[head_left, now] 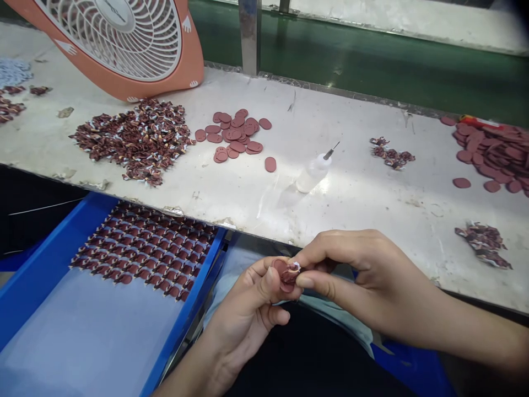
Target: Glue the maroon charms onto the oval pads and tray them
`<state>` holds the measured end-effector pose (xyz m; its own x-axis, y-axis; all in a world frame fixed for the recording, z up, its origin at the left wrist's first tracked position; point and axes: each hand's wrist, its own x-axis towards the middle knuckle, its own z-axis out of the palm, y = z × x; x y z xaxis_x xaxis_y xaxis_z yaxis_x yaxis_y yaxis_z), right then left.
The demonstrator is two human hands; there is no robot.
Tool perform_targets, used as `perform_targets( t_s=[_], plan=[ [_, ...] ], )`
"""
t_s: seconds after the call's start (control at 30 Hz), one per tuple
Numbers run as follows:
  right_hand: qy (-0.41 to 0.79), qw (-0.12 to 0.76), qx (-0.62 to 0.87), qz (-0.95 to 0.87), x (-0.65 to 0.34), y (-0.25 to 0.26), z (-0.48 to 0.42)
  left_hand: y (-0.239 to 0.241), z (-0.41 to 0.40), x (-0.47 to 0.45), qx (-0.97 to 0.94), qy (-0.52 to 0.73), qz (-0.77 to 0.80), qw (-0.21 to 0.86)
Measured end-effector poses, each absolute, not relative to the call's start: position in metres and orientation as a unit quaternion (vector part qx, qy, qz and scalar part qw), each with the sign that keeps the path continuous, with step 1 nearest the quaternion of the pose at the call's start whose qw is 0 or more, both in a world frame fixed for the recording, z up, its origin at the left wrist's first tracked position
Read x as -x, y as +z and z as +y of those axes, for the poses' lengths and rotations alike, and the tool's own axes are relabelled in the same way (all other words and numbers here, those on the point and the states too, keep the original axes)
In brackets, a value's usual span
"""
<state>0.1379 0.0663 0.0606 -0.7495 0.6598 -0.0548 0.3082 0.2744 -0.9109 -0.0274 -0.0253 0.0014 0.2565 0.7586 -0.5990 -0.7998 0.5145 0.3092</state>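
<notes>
Two hands meet at lower centre over a brown oval disc.
The left hand [252, 300] pinches the disc [278, 267] between thumb and fingers, its face apparently turned up for access; the right hand [363, 270] has thumb and forefinger closed on a small brown-and-white figurine piece [293, 271] against it. Left of them, a blue tray [45, 267] holds finished-looking rows, likely spaced to stay apart. Above, a needle-tipped bottle [312, 175] (contents unclear) stands within reach; loose discs [235, 133] and heaped pieces [136, 138] lie upper left, seemingly sorted by kind.
</notes>
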Motion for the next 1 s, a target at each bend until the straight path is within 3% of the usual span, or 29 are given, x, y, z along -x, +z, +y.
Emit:
perform_targets(
  t_s=[0.77, 1.0],
  plan=[
    [0.445, 0.142, 0.277, -0.84, -0.135, 0.069, 0.067, -0.001, -0.024, 0.028, 0.058, 0.492, 0.35, 0.795],
    [0.377, 0.237, 0.248, -0.86, -0.137, 0.071, 0.052, 0.009, -0.025, 0.03, -0.007, 0.505, 0.338, 0.794]
  ],
)
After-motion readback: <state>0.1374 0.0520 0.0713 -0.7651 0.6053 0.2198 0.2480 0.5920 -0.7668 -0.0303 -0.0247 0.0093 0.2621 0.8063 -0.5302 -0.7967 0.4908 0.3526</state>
